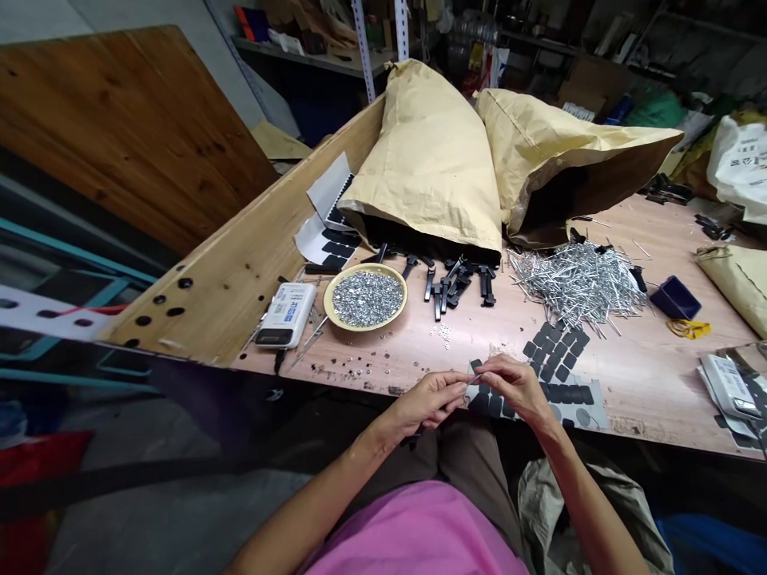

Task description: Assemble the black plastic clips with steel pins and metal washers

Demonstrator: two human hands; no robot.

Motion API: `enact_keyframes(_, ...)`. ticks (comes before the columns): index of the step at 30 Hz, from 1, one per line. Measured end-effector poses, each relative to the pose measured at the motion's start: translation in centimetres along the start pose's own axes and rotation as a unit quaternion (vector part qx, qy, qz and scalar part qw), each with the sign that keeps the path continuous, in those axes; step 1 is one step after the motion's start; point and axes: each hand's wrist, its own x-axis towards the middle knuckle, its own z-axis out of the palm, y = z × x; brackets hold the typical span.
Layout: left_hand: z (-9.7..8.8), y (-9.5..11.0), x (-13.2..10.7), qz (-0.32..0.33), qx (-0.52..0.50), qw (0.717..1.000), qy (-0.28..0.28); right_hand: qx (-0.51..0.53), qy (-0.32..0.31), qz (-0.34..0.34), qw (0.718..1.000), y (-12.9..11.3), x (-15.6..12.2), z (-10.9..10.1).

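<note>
My left hand (427, 402) and my right hand (514, 386) meet at the near edge of the wooden table (419, 339), fingers pinched together. Between their fingertips lies a thin metal pin (473, 378); both hands pinch it. Under my right hand lies a sheet of black adhesive pads (557, 375). A yellow dish of small silver parts (366, 298) stands to the left. A heap of metal pins (578, 279) lies at the right. Black plastic pieces (455, 281) are scattered in front of the sacks.
Two big paper sacks (431, 160) lie open across the back of the table. A white box (286, 314) sits left of the dish. A blue tray (675, 298) and yellow rubber bands (689, 327) lie right. Shelves stand behind.
</note>
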Motion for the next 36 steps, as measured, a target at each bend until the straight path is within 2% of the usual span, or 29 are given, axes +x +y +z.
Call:
enact_keyframes(3,0.6,-0.2,0.3,0.105,0.119,0.984,0.087,-0.047,0.024,-0.02,0.998,0.1,-0.2,0.3)
enact_keyframes(5,1.0,-0.2,0.5,0.193,0.208,0.947,0.148,-0.078,0.052,-0.029,0.995,0.4,-0.4,0.7)
enact_keyframes(7,1.2,-0.2,0.7,0.237,0.261,0.919,0.174,-0.096,0.073,-0.035,0.992,0.6,-0.6,1.1)
enact_keyframes(9,1.2,-0.2,0.8,0.233,0.265,0.922,0.162,-0.093,0.083,-0.042,0.991,0.8,-0.8,1.4)
enact_keyframes(13,0.6,-0.4,0.8,0.148,0.161,0.971,0.1,-0.047,0.095,-0.049,0.993,1.0,-0.9,1.8)
enact_keyframes(15,0.5,-0.5,0.9,0.115,0.117,0.983,0.088,-0.034,0.103,-0.044,0.993,1.1,-0.9,1.8)
enact_keyframes(20,0.8,-0.6,1.2,0.175,0.118,0.969,0.132,-0.041,0.121,-0.013,0.992,1.4,-0.9,1.7)
enact_keyframes(26,0.6,-0.6,1.3,0.066,0.027,0.996,0.062,-0.016,0.08,0.008,0.997,1.4,-1.1,1.4)
enact_keyframes(32,0.9,0.0,1.3,0.101,0.05,0.991,0.074,-0.034,0.07,0.03,0.996,1.1,-1.1,0.9)
enact_keyframes(36,1.2,0.2,1.3,0.121,0.077,0.985,0.096,-0.102,0.068,0.006,0.992,0.8,-1.4,1.2)
